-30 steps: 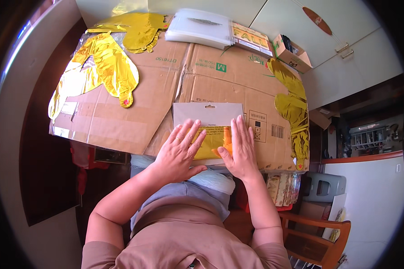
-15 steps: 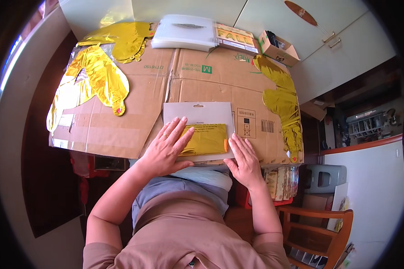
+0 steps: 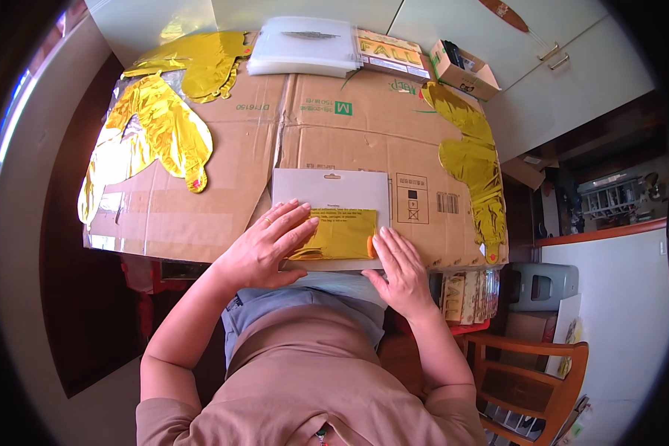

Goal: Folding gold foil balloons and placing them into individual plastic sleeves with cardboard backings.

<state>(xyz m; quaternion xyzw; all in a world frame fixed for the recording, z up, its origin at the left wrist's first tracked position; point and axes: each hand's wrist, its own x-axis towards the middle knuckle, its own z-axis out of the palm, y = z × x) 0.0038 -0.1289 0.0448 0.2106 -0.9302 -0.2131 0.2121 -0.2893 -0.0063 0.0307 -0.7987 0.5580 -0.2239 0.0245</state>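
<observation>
A pale flat packet [image 3: 349,187] with a hang hole at its top lies at the cardboard's near edge. Over its lower part is a folded gold foil sheet [image 3: 342,234], and a small orange bit [image 3: 370,246] shows at the foil's right end. My left hand [image 3: 264,245] rests with fingers stretched out on the foil's left end. Flat along the packet's right side lies my right hand [image 3: 401,271], its fingertips beside the orange bit and its thumb at the lower edge. Whether the foil is inside the packet or on it, I cannot tell.
Flattened cardboard [image 3: 230,149] covers the table. Gold foil balloons lie uninflated at the left [image 3: 156,134] and right [image 3: 472,163]. Along the back sit a stack of clear plastic sleeves [image 3: 297,56], a printed box [image 3: 394,56] and a small open carton [image 3: 464,70]. A wooden chair [image 3: 528,383] stands lower right.
My left hand has slid slightly left along the foil. My right thumb has shifted left at the packet's lower edge. The packet lies almost where it was.
</observation>
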